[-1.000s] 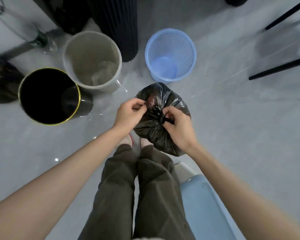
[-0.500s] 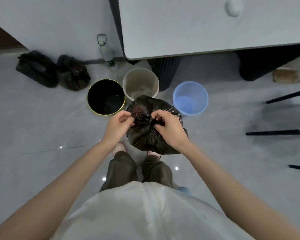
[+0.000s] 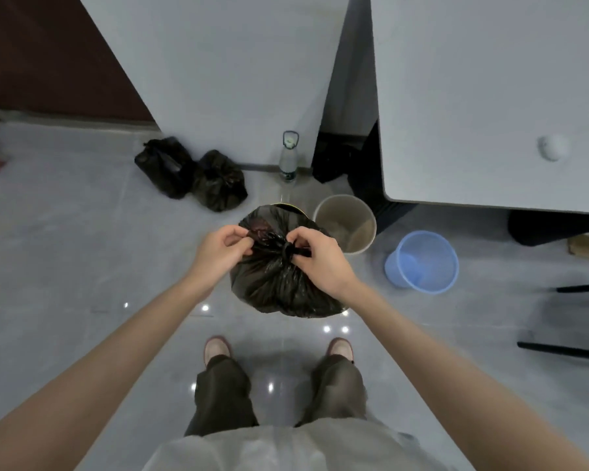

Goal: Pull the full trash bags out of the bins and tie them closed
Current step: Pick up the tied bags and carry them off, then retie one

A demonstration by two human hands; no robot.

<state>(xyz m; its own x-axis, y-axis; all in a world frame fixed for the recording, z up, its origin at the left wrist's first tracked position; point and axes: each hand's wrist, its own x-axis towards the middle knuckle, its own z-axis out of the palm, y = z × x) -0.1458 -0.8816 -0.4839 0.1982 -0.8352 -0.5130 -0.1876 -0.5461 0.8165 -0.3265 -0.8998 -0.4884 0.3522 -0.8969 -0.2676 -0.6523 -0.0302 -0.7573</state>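
the black trash bag (image 3: 279, 287) is in front of me, over the black bin (image 3: 295, 207), which it almost hides; i cannot tell if it rests on it. the knot (image 3: 288, 249) sits on top, between my hands, and its ends run sideways. my left hand (image 3: 220, 251) pinches the left end, my right hand (image 3: 320, 258) pinches the right end, closer to the knot. both arms reach forward, wrists turned inward. i judge the pull must go outward.
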